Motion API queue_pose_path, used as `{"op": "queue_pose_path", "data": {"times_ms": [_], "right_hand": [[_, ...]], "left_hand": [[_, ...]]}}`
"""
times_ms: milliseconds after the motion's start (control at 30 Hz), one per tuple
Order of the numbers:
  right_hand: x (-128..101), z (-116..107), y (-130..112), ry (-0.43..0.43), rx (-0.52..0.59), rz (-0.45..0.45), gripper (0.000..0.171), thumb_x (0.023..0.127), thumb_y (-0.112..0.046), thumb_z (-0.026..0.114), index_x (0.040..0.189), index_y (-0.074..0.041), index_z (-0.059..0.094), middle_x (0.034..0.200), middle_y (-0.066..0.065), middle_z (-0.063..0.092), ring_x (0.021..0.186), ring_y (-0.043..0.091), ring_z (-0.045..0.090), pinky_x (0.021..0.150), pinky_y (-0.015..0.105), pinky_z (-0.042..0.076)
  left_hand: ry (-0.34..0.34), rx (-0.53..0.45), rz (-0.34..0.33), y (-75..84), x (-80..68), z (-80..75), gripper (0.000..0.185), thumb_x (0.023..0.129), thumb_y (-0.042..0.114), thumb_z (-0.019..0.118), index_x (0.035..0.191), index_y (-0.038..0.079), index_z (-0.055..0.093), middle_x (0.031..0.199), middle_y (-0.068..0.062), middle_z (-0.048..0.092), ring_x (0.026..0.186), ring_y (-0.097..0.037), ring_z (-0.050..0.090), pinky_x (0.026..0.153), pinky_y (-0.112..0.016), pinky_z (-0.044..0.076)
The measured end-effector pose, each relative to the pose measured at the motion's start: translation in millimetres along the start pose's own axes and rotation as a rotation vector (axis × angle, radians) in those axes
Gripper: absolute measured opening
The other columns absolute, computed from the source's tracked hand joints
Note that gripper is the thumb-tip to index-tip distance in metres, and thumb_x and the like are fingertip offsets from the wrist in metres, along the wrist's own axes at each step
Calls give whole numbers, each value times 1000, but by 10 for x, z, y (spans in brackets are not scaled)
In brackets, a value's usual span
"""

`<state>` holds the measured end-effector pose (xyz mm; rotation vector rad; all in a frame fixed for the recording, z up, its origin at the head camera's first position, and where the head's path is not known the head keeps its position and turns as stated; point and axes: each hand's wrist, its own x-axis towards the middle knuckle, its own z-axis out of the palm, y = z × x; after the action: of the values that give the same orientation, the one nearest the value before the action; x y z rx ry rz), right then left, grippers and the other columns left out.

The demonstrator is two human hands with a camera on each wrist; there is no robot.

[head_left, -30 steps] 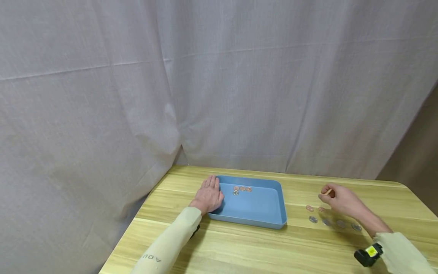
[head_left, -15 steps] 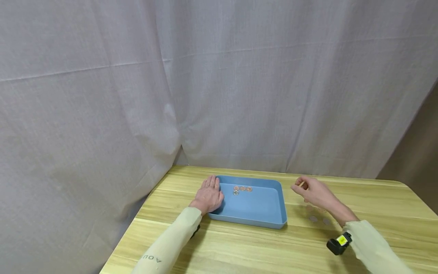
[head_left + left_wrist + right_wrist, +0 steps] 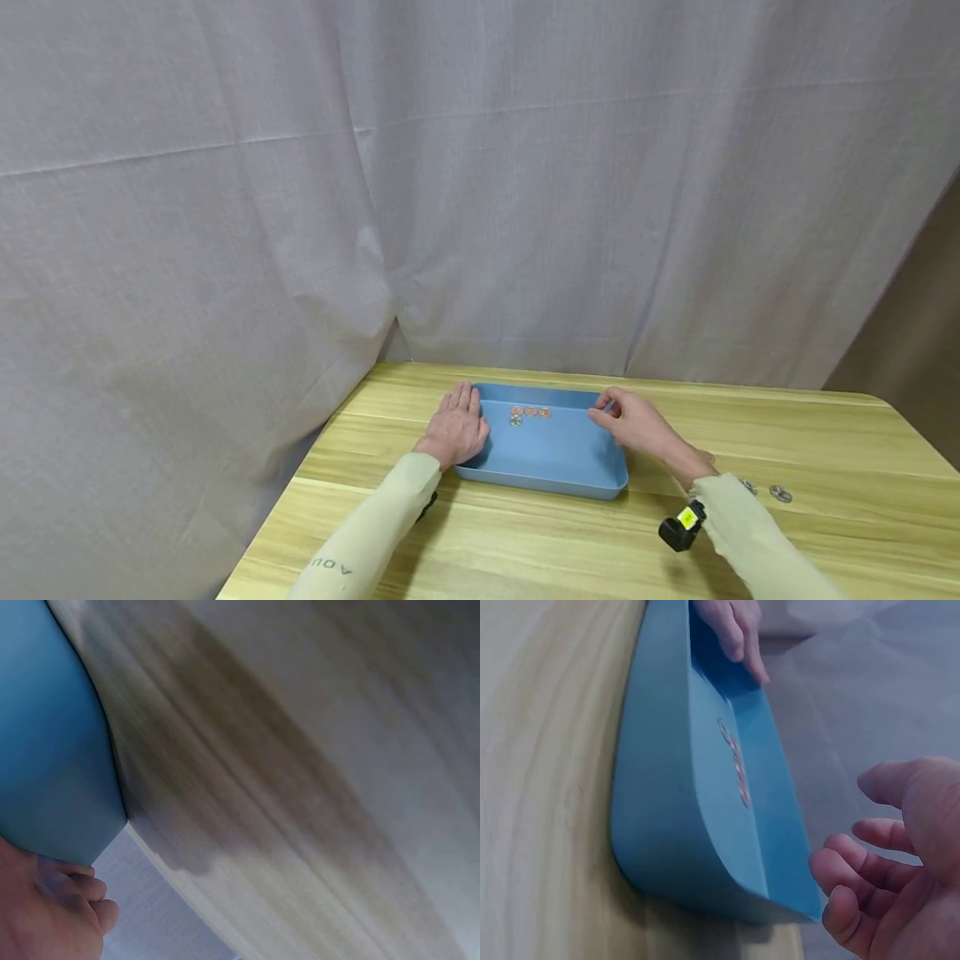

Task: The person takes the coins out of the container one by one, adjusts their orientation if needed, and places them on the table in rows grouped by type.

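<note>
Blue tray (image 3: pixel 555 454) sat on the wooden surface (image 3: pixel 525 542), near its far edge by the grey curtain (image 3: pixel 480 183). Left hand (image 3: pixel 456 427) lay flat on the tray's 9 o'clock rim, fingers straight, gripping nothing. Right hand (image 3: pixel 633 421) hovered over the tray's 2 o'clock corner, fingers loosely curled with a gap between thumb and fingers in the right wrist view; whether it pinched a coin I could not tell.

Four coins (image 3: pixel 529 413) lay in the tray near its 12 o'clock wall, three in a row and one just beside them at 7 o'clock. More loose coins (image 3: pixel 780 494) lay on the surface at 3 o'clock of the tray, well apart from it.

Handling judgement: coins looked small, thin, stiff and light, likely slippery on the smooth wood. Best taken by the edge with thumb and fingertip. Tray looked like stiff, light plastic that could slide if bumped; the flat left hand would steady it.
</note>
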<state>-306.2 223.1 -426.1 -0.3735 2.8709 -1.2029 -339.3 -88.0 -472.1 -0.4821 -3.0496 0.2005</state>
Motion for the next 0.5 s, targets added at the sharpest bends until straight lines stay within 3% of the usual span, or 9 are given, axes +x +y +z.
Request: {"op": "queue_pose_path", "data": {"times_ms": [500], "right_hand": [[263,547,-95,15,41,44,24,94,-28,65,103,-7,61,69,5,59,55,23,62,52,28,45]], "left_hand": [[0,-18,0,-5,0,2,63,103,37,25,156,2,22,164,-15,18,153,-28,17,125,-41,20]]}}
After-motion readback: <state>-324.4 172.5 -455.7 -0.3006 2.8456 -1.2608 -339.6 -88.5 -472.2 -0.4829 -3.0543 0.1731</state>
